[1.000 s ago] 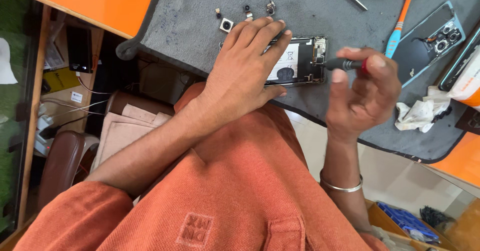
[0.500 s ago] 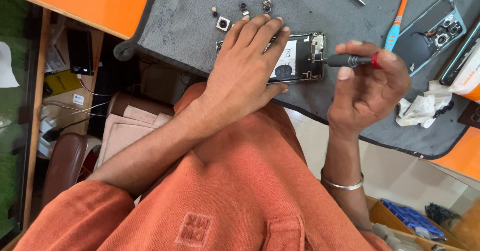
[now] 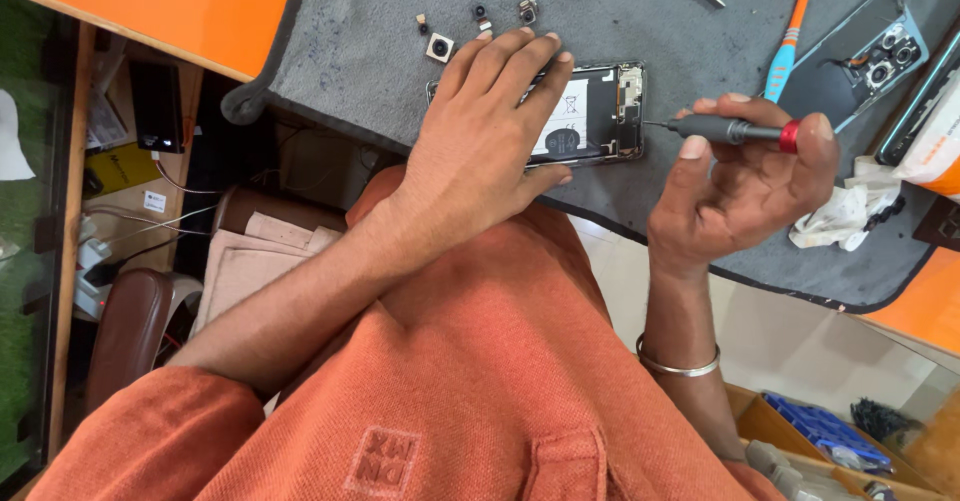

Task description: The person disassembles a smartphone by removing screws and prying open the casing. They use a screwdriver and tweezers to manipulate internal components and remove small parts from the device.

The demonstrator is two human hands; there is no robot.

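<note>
Presently, an opened phone (image 3: 590, 111) lies back-up on the grey work mat (image 3: 350, 41), its battery and inner boards exposed. The left hand (image 3: 480, 141) rests flat across the phone's left portion, fingers (image 3: 520, 61) extended and slightly spread, pressing it onto the mat. The right hand (image 3: 745, 186) pinches a dark precision screwdriver (image 3: 730, 131) with a red end cap between thumb and fingertips (remaining fingers curled under the handle); the bit's tip meets the phone's right edge. Small loose camera modules (image 3: 440, 46) sit on the mat just above the left hand. An orange-and-blue toothbrush (image 3: 785, 46) and a detached phone back cover (image 3: 860, 56) lie further right, with a crumpled white cloth (image 3: 845, 211) near the right hand. A metal bangle (image 3: 678, 361) circles the right wrist.
</note>
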